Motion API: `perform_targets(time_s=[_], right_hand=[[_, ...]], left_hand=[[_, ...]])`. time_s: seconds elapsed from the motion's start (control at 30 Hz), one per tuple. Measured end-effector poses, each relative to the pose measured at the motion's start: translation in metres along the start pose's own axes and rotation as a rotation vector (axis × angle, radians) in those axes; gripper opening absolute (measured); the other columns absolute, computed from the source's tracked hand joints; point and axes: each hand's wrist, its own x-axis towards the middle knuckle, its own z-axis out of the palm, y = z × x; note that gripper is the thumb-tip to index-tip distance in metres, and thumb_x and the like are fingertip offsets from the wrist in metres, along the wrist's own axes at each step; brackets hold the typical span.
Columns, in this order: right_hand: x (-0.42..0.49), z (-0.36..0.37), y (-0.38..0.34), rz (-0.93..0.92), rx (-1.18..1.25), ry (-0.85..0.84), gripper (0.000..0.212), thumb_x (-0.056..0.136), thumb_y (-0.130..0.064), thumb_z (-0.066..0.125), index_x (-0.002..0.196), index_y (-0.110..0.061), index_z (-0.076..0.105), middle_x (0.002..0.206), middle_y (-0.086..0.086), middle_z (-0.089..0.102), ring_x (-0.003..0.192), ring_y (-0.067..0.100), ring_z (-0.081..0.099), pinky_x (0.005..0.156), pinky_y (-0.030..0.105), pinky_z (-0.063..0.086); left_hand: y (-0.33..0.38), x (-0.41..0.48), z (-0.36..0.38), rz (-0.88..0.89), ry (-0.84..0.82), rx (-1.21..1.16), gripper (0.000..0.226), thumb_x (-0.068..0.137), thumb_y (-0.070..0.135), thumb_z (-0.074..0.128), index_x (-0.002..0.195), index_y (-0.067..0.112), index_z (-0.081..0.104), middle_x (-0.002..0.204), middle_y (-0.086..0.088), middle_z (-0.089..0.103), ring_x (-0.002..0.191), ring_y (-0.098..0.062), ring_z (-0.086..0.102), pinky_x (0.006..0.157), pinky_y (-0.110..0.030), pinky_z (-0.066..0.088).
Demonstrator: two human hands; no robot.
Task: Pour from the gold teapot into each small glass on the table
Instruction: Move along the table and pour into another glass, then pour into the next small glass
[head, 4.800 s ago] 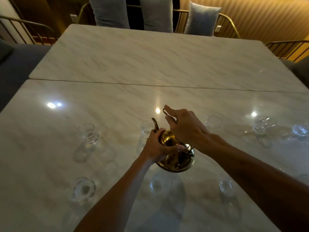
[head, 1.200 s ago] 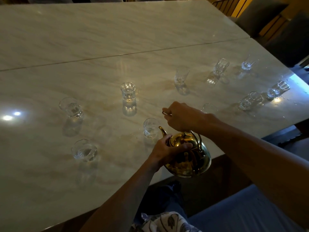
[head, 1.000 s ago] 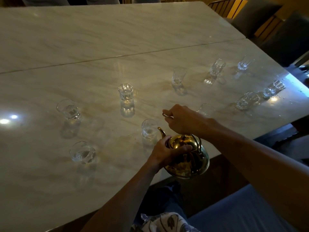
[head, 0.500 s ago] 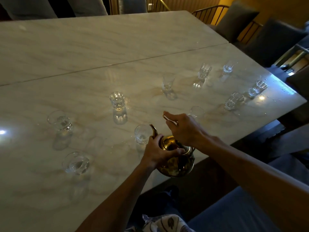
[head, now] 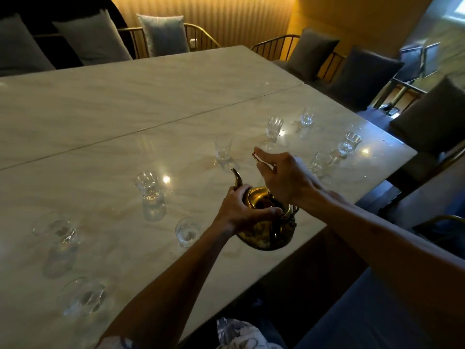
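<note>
The gold teapot (head: 266, 222) is held at the near edge of the marble tabletop (head: 151, 96), its round body partly past that edge and its curved spout (head: 236, 178) pointing up and away from the person. The left hand (head: 241, 210) is clasped over the top of the pot, fingers wrapped on its shoulder just behind the spout. The right hand (head: 284, 180) grips the thin gold handle (head: 256, 157), whose loop shows above the fingers — both hands are closed on the teapot.

Small clear glasses stand scattered over the tabletop. The nearest glass (head: 187, 231) sits just left of the pot; a taller one (head: 151, 195) stands beyond it. Another glass (head: 222, 149) stands past the spout, and several more (head: 274, 125) are grouped toward the right end. Two glasses (head: 57, 229) — the nearer blurred — are at the far left. Cushioned chairs (head: 163, 34) line the far side.
</note>
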Motion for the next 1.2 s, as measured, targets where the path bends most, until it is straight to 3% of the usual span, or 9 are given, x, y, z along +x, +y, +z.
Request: perform_targets(time_s=[0.07,0.13,0.4,0.53,0.67,0.8,0.9,1.03,1.2], right_hand=[[0.017,-0.014,0.004,-0.02,-0.015,0.005,0.044,0.1,-0.03,0.047,0.144,-0.027,0.045,0.13,0.005,0.062,0.075,0.009,0.065,0.077,0.024,0.052],[0.035,-0.029,0.01,-0.034,-0.025,-0.004,0.044,0.1,-0.03,0.047,0.144,-0.026,0.044,0.143,0.012,0.049,0.095,0.021,0.067,0.083,0.027,0.051],[0.133,-0.057,0.051,-0.097,-0.027,-0.097,0.045,0.099,-0.032,0.047,0.145,-0.031,0.042,0.144,0.011,0.049,0.109,0.029,0.063,0.075,0.023,0.044],[0.177,-0.06,0.068,-0.137,-0.034,-0.175,0.046,0.1,-0.03,0.047,0.145,-0.029,0.041,0.146,0.012,0.046,0.119,0.028,0.058,0.081,0.025,0.047],[0.218,-0.053,0.08,-0.169,-0.062,-0.254,0.045,0.1,-0.029,0.047,0.145,-0.028,0.041,0.143,0.013,0.05,0.102,0.022,0.066,0.074,0.024,0.051],[0.252,-0.038,0.087,-0.169,-0.059,-0.357,0.045,0.101,-0.026,0.047,0.145,-0.023,0.042,0.134,0.01,0.059,0.105,0.023,0.066,0.076,0.024,0.05],[0.278,-0.024,0.092,-0.142,-0.055,-0.411,0.04,0.1,-0.027,0.048,0.139,-0.017,0.05,0.126,0.012,0.063,0.084,0.016,0.069,0.068,0.026,0.054],[0.31,-0.005,0.096,-0.15,-0.093,-0.49,0.032,0.1,-0.022,0.047,0.129,-0.011,0.057,0.106,0.009,0.065,0.064,0.01,0.061,0.056,0.021,0.049],[0.336,0.012,0.089,-0.226,-0.246,-0.613,0.032,0.102,-0.015,0.043,0.127,-0.004,0.059,0.121,0.012,0.063,0.082,0.019,0.064,0.069,0.026,0.051]], left_hand=[[0.018,0.016,-0.002,0.027,0.008,-0.014,0.095,0.069,0.049,0.093,0.148,0.018,0.049,0.133,0.001,0.05,0.12,-0.016,0.052,0.098,-0.031,0.049],[0.033,0.035,-0.001,0.038,0.017,-0.018,0.086,0.07,0.048,0.093,0.142,0.019,0.054,0.126,0.004,0.053,0.117,-0.017,0.055,0.095,-0.029,0.05],[0.07,0.115,0.009,0.01,0.145,-0.058,0.121,0.039,0.079,0.076,0.144,0.024,0.053,0.137,0.0,0.054,0.12,-0.018,0.056,0.104,-0.037,0.054],[0.074,0.158,0.013,-0.041,0.159,-0.121,0.077,0.057,0.062,0.091,0.119,0.036,0.053,0.125,0.003,0.057,0.111,-0.015,0.06,0.089,-0.023,0.052],[0.069,0.193,0.015,-0.066,0.188,-0.202,0.047,0.072,0.042,0.093,0.096,0.045,0.053,0.103,0.017,0.06,0.088,0.007,0.058,0.069,-0.008,0.046],[0.055,0.221,0.014,-0.133,0.237,-0.248,0.081,0.047,0.072,0.083,0.118,0.038,0.062,0.117,0.008,0.068,0.103,-0.004,0.066,0.081,-0.016,0.052],[0.042,0.242,0.01,-0.163,0.226,-0.247,0.103,0.047,0.074,0.083,0.135,0.026,0.061,0.127,0.002,0.068,0.117,-0.018,0.066,0.093,-0.028,0.056],[0.029,0.264,0.002,-0.205,0.207,-0.296,0.093,0.047,0.07,0.082,0.127,0.027,0.066,0.118,0.005,0.07,0.109,-0.014,0.067,0.091,-0.029,0.058],[0.019,0.278,0.0,-0.233,0.227,-0.381,0.079,0.05,0.068,0.082,0.119,0.03,0.072,0.107,0.01,0.075,0.099,-0.003,0.07,0.08,-0.019,0.056]])
